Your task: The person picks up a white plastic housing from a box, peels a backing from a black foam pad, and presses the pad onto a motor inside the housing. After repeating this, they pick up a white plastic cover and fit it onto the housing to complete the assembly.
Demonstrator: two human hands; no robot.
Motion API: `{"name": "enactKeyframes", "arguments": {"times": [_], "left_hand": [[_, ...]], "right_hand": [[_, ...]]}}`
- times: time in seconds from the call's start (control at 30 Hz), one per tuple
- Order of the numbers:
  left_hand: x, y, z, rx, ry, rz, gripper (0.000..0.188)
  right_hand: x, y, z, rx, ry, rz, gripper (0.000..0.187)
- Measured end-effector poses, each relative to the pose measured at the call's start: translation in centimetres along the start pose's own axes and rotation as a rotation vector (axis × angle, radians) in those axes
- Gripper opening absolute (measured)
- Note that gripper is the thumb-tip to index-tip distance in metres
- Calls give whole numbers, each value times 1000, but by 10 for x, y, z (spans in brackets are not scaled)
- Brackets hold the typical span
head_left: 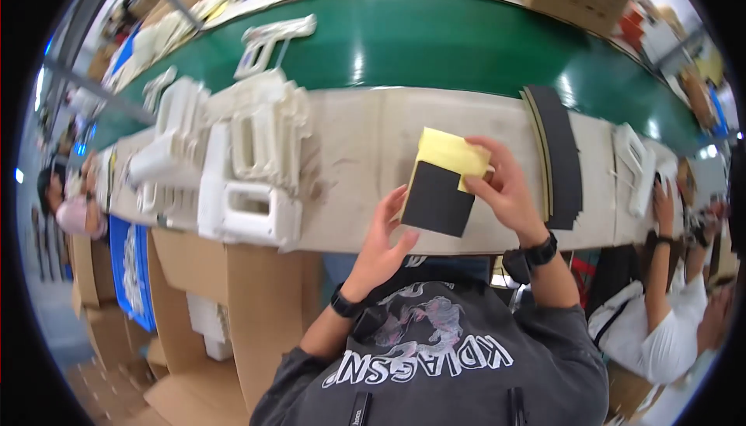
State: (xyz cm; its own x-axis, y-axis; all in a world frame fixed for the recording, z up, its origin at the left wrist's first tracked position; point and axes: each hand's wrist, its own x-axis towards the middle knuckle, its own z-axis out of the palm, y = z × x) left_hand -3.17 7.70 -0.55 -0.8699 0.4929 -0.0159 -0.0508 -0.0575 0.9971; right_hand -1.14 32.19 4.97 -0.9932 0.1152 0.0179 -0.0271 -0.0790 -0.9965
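In front of me is a black rectangular foam-like sheet (439,199) with a yellow sheet (443,150) along its far part; whether the yellow is a backing layer I cannot tell. At their right edge, my right hand (509,193) pinches the yellow sheet between thumb and fingers. On the other side, my left hand (377,251) has its fingers apart, close against the black sheet's left edge. To the right lies a long stack of black sheets (558,158) with yellowish layers at its left side.
White plastic handle-shaped frames (252,146) are piled at the left of the worktable (350,131). A green conveyor belt (435,38) runs behind. Open cardboard boxes (264,309) and a blue crate (130,271) stand below left. A co-worker (660,317) handles white parts at right.
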Motion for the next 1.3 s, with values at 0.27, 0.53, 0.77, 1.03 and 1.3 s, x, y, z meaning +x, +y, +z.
{"name": "enactKeyframes", "arguments": {"times": [0.27,0.53,0.77,1.03,1.3], "left_hand": [[1,29,-20,-395,-5,29,46],[-5,17,-26,-335,114,-169,30],[3,-19,-54,-145,305,-169,30],[-2,-28,-68,201,270,-126,37],[-2,-32,-70,212,264,-148,37]], "right_hand": [[-7,16,39,-122,-77,-7,43],[7,20,34,-460,-282,12,32],[96,20,28,-371,-388,93,23],[308,25,88,-818,-541,-210,20],[436,79,209,-1045,-511,-780,28]]}}
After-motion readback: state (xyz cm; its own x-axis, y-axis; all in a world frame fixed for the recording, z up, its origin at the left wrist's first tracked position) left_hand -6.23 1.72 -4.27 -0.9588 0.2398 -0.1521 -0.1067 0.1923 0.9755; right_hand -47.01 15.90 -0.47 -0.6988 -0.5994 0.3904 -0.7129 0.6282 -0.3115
